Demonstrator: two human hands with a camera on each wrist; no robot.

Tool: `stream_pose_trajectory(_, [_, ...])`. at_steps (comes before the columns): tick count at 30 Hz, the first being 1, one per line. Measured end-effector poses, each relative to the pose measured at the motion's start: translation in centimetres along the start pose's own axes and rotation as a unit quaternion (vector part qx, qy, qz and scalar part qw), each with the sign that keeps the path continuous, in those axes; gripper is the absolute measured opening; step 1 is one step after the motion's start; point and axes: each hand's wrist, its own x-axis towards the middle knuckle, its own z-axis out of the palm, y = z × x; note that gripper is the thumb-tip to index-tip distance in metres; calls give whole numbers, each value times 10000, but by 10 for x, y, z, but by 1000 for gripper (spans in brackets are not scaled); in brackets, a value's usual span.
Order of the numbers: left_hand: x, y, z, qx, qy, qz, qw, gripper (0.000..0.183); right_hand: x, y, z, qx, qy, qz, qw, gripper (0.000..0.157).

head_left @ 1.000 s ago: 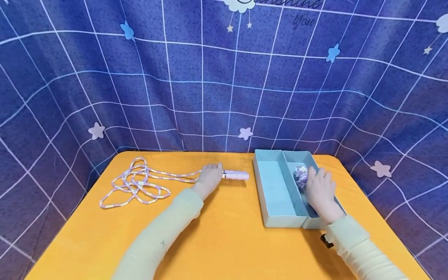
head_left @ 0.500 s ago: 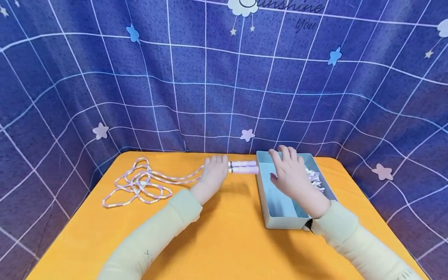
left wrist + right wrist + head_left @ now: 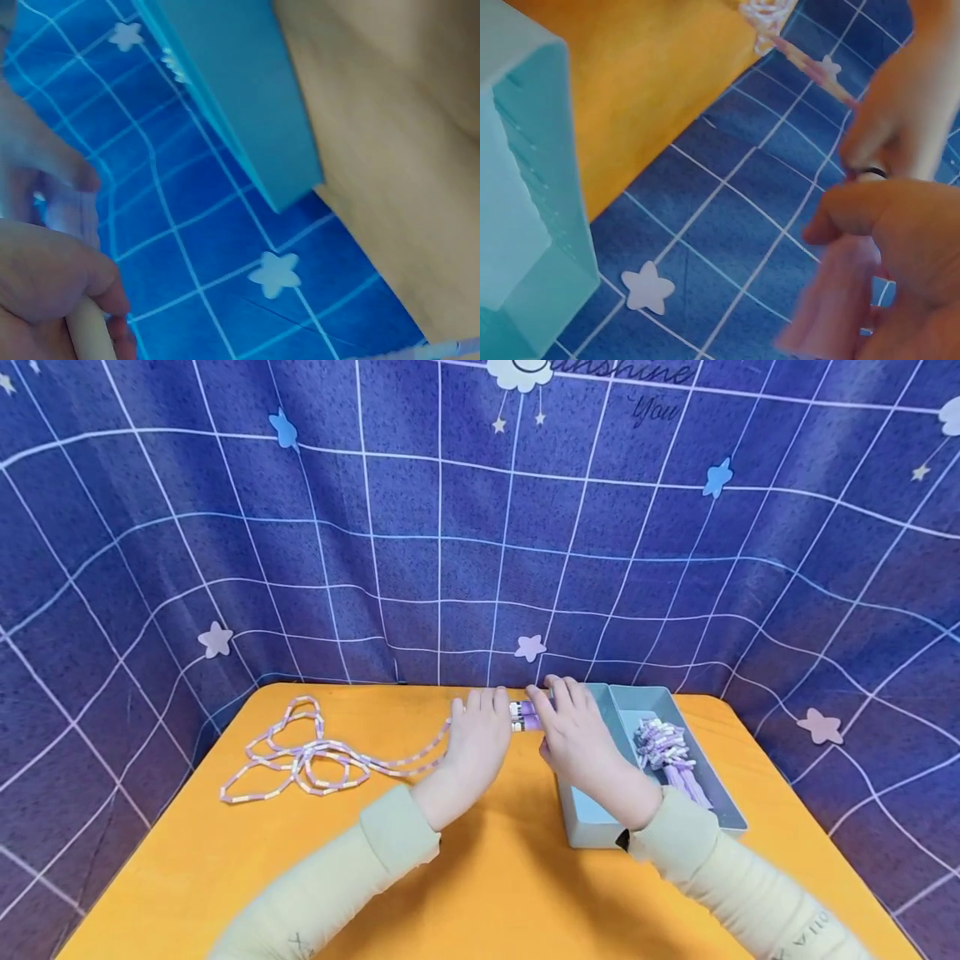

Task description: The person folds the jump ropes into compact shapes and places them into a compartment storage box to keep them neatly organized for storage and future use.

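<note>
A purple-and-white beaded jump rope (image 3: 307,752) lies in loose loops on the left of the table. Its two purple handles (image 3: 527,717) are side by side between my hands. My left hand (image 3: 476,739) grips the handles at the rope end. With fingers curled, my right hand (image 3: 581,739) holds their other end, over the left side of the blue tray; the right wrist view shows the lilac handles (image 3: 832,300) below its thumb. A second, bundled jump rope (image 3: 663,745) lies in the tray's right compartment, its purple handles toward the near end.
The light-blue two-compartment tray (image 3: 592,837) stands on the right of the yellow table (image 3: 300,860). A blue curtain (image 3: 480,560) with white grid lines and stars hangs behind the table and at both sides.
My right hand has left the bundled rope in the tray's right compartment and moved left to the handles. My left hand has shifted right with the handles, drawing the rope along.
</note>
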Motion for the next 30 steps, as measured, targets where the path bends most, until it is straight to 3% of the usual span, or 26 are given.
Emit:
stream_pose_trajectory(8, [-4, 11, -20, -57, 426, -87, 9990, 24, -9, -2, 7, -365, 288, 60, 9989, 33])
stream_pose_trajectory(15, [-6, 17, -23, -61, 859, -77, 9963, 21, -14, -1, 10, -580, 899, -155, 9941, 33])
stream_pose_trajectory(27, [-6, 13, -32, -508, 767, 300, 9953, 21, -17, 7, 1, -787, 1515, -503, 9840, 21])
stream_pose_trajectory(30, [-6, 6, -35, -709, 828, 460, 9930, 36, -16, 11, -3, -840, 1559, -466, 9831, 21])
